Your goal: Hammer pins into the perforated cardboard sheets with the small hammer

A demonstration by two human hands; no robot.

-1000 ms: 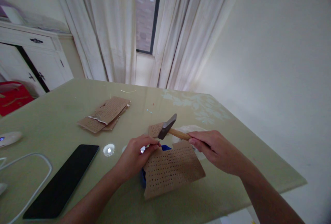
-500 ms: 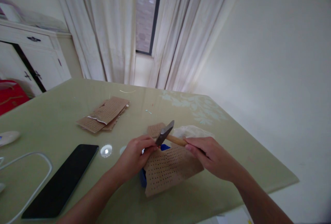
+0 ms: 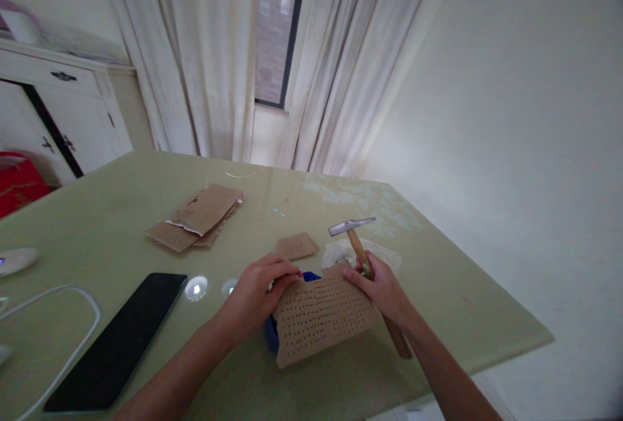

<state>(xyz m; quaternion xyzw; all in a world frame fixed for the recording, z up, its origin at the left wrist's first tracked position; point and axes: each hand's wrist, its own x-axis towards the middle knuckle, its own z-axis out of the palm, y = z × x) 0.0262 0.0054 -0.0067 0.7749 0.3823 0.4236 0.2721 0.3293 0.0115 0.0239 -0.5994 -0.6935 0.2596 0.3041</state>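
My right hand (image 3: 381, 288) is closed round the wooden handle of a small hammer (image 3: 351, 226), whose metal head is raised above the table. My left hand (image 3: 257, 294) pinches something small I cannot make out at the top left edge of a brown perforated card sheet (image 3: 321, 317). The sheet lies over a blue object (image 3: 270, 335) that shows only at its left and top edges. A small perforated card piece (image 3: 297, 246) lies just beyond my hands. Crumpled clear plastic (image 3: 341, 253) sits behind my right hand.
A stack of perforated card pieces (image 3: 197, 216) lies farther left on the green glass-topped table (image 3: 121, 226). A black phone (image 3: 117, 340) lies near left, with a white cable (image 3: 53, 343) beside it. The table's right edge (image 3: 511, 349) is close to my right arm. Curtains and a white cabinet stand behind.
The hammer has swung up from low over the sheet's top edge to upright, head raised to the right. My right hand moved closer in. The left hand stays put.
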